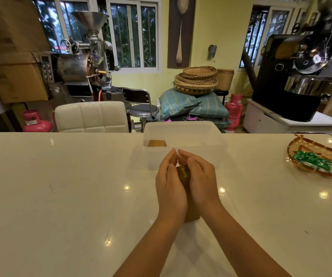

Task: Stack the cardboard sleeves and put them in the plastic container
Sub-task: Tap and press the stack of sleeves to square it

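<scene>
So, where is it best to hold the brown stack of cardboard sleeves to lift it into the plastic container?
Grip the brown stack of cardboard sleeves on its two long flat sides, one palm from each side, as the left hand and right hand do now. Squeezing the loose sleeves together probably keeps them aligned on the way to the translucent plastic container.

At the right edge of the frame a woven tray (299,148) is lying on the white counter (61,186), holding a green packet (311,161). Behind, a cream chair (92,116) is standing at centre left, and stacked baskets (196,80) are sitting on blue sacks (181,104).
</scene>
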